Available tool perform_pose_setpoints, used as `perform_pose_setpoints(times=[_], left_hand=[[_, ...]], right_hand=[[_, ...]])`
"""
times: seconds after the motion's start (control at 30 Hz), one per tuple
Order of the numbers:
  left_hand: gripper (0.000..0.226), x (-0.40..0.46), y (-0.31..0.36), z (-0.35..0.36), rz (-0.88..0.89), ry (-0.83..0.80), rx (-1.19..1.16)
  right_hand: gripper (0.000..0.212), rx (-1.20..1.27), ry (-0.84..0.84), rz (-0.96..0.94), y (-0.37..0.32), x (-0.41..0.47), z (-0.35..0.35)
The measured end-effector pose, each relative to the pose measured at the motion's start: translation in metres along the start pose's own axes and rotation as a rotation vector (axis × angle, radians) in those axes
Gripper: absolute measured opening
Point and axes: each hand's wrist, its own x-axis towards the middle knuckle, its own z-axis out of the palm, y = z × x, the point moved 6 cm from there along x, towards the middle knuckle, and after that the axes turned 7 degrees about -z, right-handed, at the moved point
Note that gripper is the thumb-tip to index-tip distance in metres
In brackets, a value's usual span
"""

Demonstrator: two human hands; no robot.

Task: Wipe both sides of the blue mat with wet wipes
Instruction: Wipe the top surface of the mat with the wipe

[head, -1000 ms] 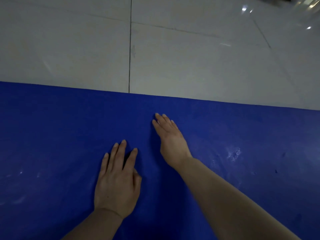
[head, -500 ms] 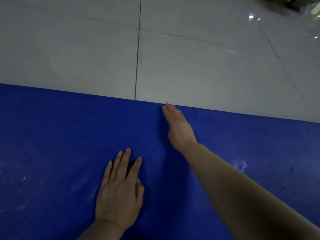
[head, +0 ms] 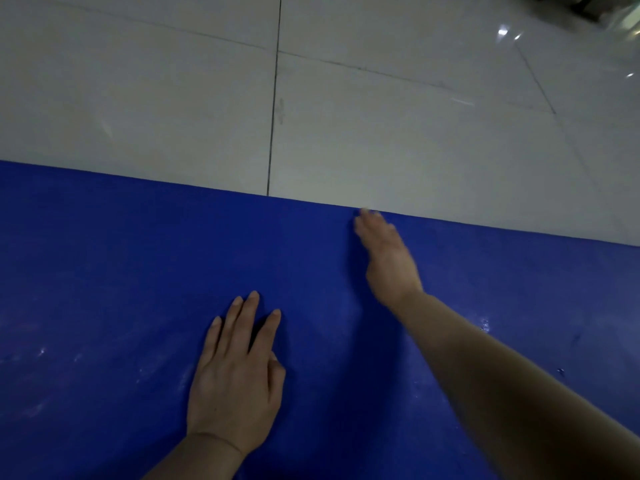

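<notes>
**Two bare hands on the blue mat, one flat, one at its far edge**

The left hand (head: 235, 379) lies palm down in the lower centre of the frame, fingers straight and slightly spread, pressing flat on the blue mat (head: 104, 271) and grasping nothing. Its wrist runs off the bottom edge of the picture.

The right hand (head: 388, 258) sits higher, just right of centre, at the end of a bare forearm that enters from the lower right corner. It is motion-blurred. Its fingers point toward the mat's far edge and the fingertips (head: 367, 214) reach that edge; whether they curl over it or merely touch it cannot be told from the blur.

The blue mat fills the whole lower half of the frame, spread flat on the floor, its far edge running from the middle left down slightly to the right. Pale scuffs show on it at the lower left, and a small glinting patch (head: 485, 323) lies just right of the right forearm.

Beyond the mat, the tiled floor (head: 415, 140) takes the upper half, pale and glossy, with dark grout lines and bright reflections in the upper right corner.
</notes>
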Motion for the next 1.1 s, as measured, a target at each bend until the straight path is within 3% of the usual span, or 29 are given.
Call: perform_pose_setpoints(times=[0.1, 0.17, 0.23, 0.37, 0.43, 0.53, 0.57, 0.63, 0.73, 0.8, 0.93, 1.0, 1.1], left_hand=[[0.054, 0.0, 0.001, 0.0, 0.003, 0.004, 0.002], [0.054, 0.0, 0.001, 0.001, 0.003, 0.005, 0.005], [0.055, 0.0, 0.002, 0.0, 0.001, 0.007, 0.001], [0.054, 0.0, 0.0, -0.001, 0.006, 0.017, -0.013], [0.053, 0.0, 0.0, -0.001, 0.013, 0.034, -0.028], [0.051, 0.001, 0.0, -0.001, 0.01, 0.054, -0.054], [0.051, 0.001, 0.001, 0.0, 0.01, 0.057, -0.057], [0.051, 0.001, 0.0, 0.001, 0.009, 0.059, -0.066], [0.052, 0.0, 0.0, 0.0, 0.003, 0.057, -0.064], [0.053, 0.0, 0.0, -0.001, 0.002, 0.058, -0.056], [0.054, 0.001, 0.0, 0.0, 0.006, 0.069, -0.048], [0.055, 0.001, 0.0, 0.0, 0.006, 0.068, -0.055], [0.055, 0.0, -0.001, 0.0, 0.001, 0.064, -0.068]], right_hand=[[0.073, 0.007, 0.091, 0.419, 0.074, -0.029, -0.027], [0.072, -0.012, 0.111, 0.556, 0.083, -0.038, -0.03], [0.073, 0.03, 0.064, 0.416, 0.045, -0.031, -0.017], [0.08, 0.022, -0.037, -0.066, -0.025, -0.035, 0.013], [0.082, 0.016, 0.045, 0.034, 0.013, -0.041, 0.001], [0.075, 0.008, 0.129, 0.49, 0.082, -0.059, -0.027], [0.073, -0.013, 0.136, 0.553, 0.086, -0.06, -0.028], [0.075, -0.004, 0.098, 0.42, 0.048, -0.054, -0.018], [0.081, 0.011, 0.007, -0.006, -0.02, -0.067, 0.012], [0.081, 0.061, 0.033, 0.034, -0.002, -0.076, 0.006], [0.071, -0.038, 0.134, 0.505, 0.077, -0.1, -0.025], [0.067, -0.035, 0.136, 0.431, 0.042, -0.097, -0.016], [0.079, 0.001, 0.085, 0.062, -0.038, -0.105, 0.024]])
